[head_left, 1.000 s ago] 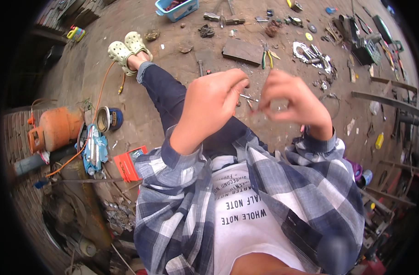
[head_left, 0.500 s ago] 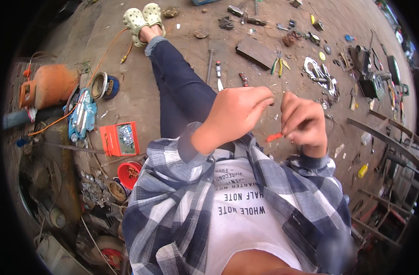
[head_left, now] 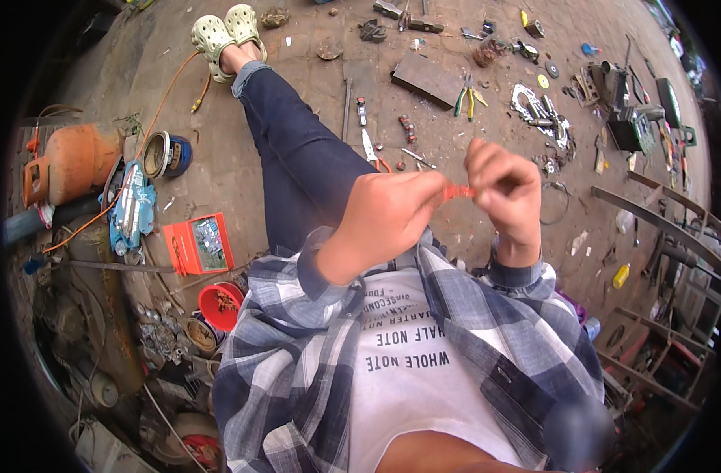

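Observation:
In front of my lap, a small orange-red strip (head_left: pixel 460 191) stretches between my two hands; its exact kind I cannot make out. My left hand (head_left: pixel 392 213) is closed, its fingertips at the strip's left end, with the back of the hand hiding most of the grip. My right hand (head_left: pixel 504 188) pinches the other end between thumb and fingers. Beyond the left hand, scissors (head_left: pixel 369 147) with orange handles lie on the ground. A pair of pliers (head_left: pixel 469 105) with yellow-green handles rests farther off, beside a dark rectangular block (head_left: pixel 424 80).
To the left are an orange gas cylinder (head_left: pixel 80 162), an open blue can (head_left: pixel 176 154), a red box (head_left: pixel 199 243) and a red cup (head_left: pixel 221 306). Metal gaskets (head_left: pixel 541 114), a metal frame (head_left: pixel 660 221) and a yellow bottle (head_left: pixel 621 276) lie on the right. My outstretched legs (head_left: pixel 297 134) cross the ground ahead.
My hands have come closer together. The orange-red strip, earlier hanging from the right hand alone, has risen and now spans both hands. The view has shifted slightly.

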Tool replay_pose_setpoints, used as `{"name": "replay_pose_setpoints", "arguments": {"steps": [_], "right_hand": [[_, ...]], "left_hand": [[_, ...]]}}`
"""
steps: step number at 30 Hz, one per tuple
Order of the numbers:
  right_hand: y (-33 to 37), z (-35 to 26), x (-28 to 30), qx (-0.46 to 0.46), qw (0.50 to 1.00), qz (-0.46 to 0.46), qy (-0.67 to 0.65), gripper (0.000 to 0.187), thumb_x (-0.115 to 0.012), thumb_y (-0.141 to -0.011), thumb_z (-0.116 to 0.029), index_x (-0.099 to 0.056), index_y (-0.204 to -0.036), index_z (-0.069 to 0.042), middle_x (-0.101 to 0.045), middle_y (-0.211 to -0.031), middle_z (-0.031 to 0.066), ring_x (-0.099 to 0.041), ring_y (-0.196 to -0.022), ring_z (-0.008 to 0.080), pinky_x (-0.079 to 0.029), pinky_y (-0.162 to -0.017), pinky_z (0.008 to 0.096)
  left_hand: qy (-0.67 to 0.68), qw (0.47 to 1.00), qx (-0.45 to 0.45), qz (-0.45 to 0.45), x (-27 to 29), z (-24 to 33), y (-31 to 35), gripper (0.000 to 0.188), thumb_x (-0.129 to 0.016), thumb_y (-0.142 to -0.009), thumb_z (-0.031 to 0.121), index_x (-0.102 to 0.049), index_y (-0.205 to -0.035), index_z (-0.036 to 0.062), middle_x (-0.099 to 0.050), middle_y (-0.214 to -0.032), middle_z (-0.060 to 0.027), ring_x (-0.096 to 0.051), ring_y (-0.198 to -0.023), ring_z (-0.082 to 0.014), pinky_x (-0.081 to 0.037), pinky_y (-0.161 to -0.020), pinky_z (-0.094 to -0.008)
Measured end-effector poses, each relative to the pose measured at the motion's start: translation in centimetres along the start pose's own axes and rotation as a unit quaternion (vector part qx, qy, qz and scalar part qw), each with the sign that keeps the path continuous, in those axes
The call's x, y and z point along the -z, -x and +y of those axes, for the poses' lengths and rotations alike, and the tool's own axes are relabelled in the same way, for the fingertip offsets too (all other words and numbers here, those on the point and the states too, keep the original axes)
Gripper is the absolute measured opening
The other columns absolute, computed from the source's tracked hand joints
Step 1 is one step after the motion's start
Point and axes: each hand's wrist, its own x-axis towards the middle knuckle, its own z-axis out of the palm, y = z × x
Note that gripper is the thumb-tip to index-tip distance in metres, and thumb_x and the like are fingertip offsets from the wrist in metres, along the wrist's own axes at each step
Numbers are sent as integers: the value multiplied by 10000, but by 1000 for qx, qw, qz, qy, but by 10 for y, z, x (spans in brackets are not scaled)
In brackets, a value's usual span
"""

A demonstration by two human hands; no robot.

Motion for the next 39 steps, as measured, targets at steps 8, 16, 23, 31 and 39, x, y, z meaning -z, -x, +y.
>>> {"name": "replay_pose_setpoints", "arguments": {"steps": [8,16,23,31,39], "right_hand": [[-1,-3,-3,45,887,140,437,180,-725,-675,60,-693,-830,-26,-639,-798,51,-576,-788,187,-449,-713,300],[3,-12,4,31,993,-114,-5,212,-800,-606,-33,-715,-797,-69,-635,-750,48,-557,-755,172,-426,-706,320],[-4,-24,-4,50,876,-7,480,187,-759,-668,-15,-719,-839,-77,-615,-795,38,-546,-763,198,-436,-655,307],[-3,-21,-1,27,987,-105,122,172,-797,-651,-41,-693,-789,-32,-673,-783,42,-577,-726,189,-417,-691,323],[-3,-21,1,-35,990,-129,40,185,-804,-647,-41,-689,-788,-11,-672,-770,56,-587,-739,188,-428,-715,322]], "left_hand": [[-37,999,-14,13,1,9,3,94,-644,-807,67,-647,-883,13,-655,-764,-134,-649,-652,-290,-500,-567,-334],[-53,998,-26,-3,4,6,0,110,-664,-778,67,-638,-874,19,-647,-768,-134,-649,-668,-290,-505,-575,-330],[-79,996,-38,12,8,18,0,111,-672,-772,63,-638,-868,17,-647,-764,-123,-649,-660,-279,-496,-557,-327],[3,999,-33,11,7,12,-9,98,-649,-805,35,-638,-891,-11,-656,-794,-148,-654,-692,-311,-508,-593,-323],[28,996,35,74,6,8,-10,96,-583,-882,49,-640,-874,-27,-658,-784,-124,-653,-702,-229,-498,-632,-294]]}}
